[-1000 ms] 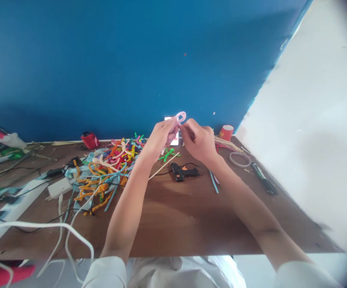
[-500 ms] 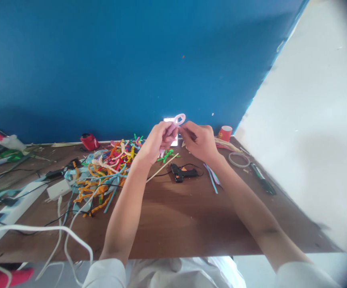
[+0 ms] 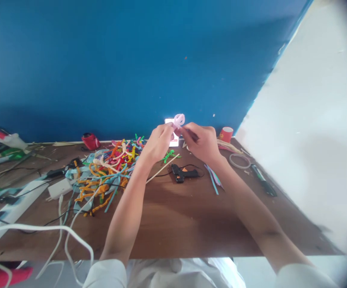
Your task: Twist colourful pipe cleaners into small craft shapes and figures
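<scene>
Loops of pale pink strip [image 3: 179, 119] point upward from between the hands, long axis near upright, raised before a lit phone [image 3: 175, 140] at the far side of the surface [image 3: 167, 228]. The left hand [image 3: 158, 143] has its grip closed on their base; the right hand [image 3: 202, 142] pinches there too, fingertips together. Nearer lies a black glue gun [image 3: 178, 174].

We'd call this a small craft workspace, home or workshop (can't tell which). On the brown table [image 3: 167, 228] we see a heap of multicolored fuzzy stems [image 3: 101, 188], a black glue gun [image 3: 178, 173], a marker [image 3: 264, 181] & a white power strip [image 3: 13, 218] w/ cables, all in front of a plain blue wall [image 3: 125, 72].
</scene>
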Demonstrator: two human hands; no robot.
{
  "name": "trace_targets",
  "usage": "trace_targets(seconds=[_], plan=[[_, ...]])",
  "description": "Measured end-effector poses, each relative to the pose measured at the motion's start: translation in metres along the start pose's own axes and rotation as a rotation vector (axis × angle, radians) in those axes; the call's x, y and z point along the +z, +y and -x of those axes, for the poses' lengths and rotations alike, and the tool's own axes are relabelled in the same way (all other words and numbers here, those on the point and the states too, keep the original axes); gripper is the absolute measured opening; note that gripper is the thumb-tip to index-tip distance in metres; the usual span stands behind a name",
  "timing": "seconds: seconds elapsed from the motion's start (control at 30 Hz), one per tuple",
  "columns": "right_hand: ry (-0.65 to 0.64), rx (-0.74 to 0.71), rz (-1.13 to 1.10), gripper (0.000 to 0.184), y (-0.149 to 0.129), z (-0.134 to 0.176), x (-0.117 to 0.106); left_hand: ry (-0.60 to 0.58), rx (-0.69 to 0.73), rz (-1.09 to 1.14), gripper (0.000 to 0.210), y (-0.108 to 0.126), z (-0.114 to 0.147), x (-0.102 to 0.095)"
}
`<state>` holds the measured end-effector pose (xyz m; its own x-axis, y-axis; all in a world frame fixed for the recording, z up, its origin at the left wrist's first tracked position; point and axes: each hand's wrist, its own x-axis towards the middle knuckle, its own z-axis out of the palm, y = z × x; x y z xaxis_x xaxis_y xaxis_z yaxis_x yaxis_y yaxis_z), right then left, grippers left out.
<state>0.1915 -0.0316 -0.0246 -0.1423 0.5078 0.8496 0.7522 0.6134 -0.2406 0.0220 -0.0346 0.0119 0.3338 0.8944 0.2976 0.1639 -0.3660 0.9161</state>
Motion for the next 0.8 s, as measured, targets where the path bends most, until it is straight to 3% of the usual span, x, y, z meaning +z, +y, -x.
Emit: trace_targets(seconds=[0.1, 0.3, 0.53, 0.8], plan=[[0.006, -0.011, 0.004, 0.028, 0.000, 0.000, -0.001, -0.006, 0.086, -0.086, 0.033, -0.001, 0.000, -0.001], [-0.027, 0.010, 0.039, 0.024, -0.003, 0.000, -0.004, -0.023, 0.086, -0.081, 0.045, -0.003, -0.001, -0.001], [-0.027, -0.013, -0.026, 0.027, -0.004, -0.001, -0.008, -0.120, 0.037, 0.191, 0.045, -0.008, -0.005, -0.002], [-0.073, -0.041, -0.281, 0.033, -0.002, -0.006, -0.016, -0.267, -0.050, 0.457, 0.044, -0.009, -0.005, -0.007]])
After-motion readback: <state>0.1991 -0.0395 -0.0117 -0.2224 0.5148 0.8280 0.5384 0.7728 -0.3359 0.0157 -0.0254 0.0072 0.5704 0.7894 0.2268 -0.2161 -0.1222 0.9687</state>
